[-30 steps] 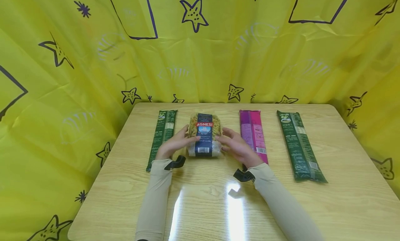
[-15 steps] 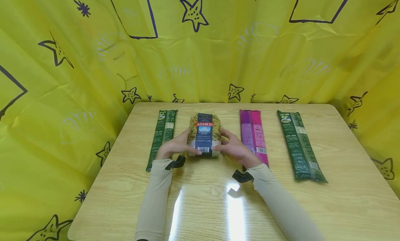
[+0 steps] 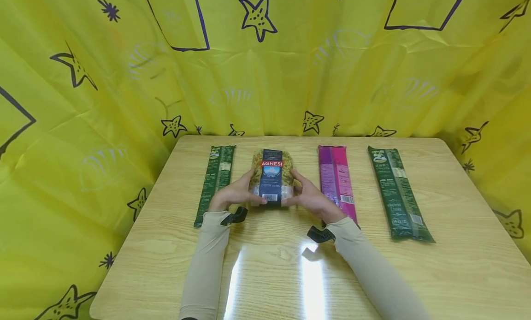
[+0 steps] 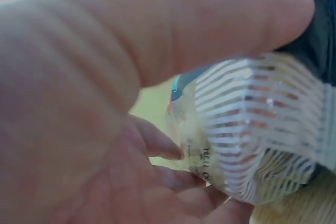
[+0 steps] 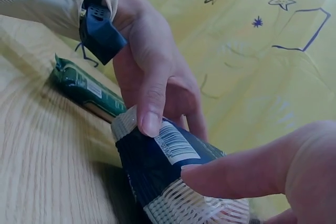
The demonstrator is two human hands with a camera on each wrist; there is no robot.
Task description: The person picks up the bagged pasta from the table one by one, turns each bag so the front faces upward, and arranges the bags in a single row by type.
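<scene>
A clear bag of pasta spirals (image 3: 271, 172) with a dark blue AGNESI label is near the far middle of the table, between both hands. My left hand (image 3: 235, 191) grips its left side, thumb across the striped near end and fingers curling under the side, as the left wrist view shows. On the opposite side my right hand (image 3: 312, 196) grips it, thumb (image 5: 236, 177) beside the barcode. In the right wrist view a shadow lies under the bag's near end. The far fingers are partly hidden behind the bag.
A slim green spaghetti packet (image 3: 215, 184) lies left of the bag. To the right are a pink and purple packet (image 3: 337, 181), close to my right hand, and another green packet (image 3: 399, 193). A yellow curtain (image 3: 265, 80) hangs behind the wooden table (image 3: 265, 274).
Both hands have closed in on the pasta bag from its sides. Their thumbs have slid down toward its near end and now press there. The other packets have stayed put.
</scene>
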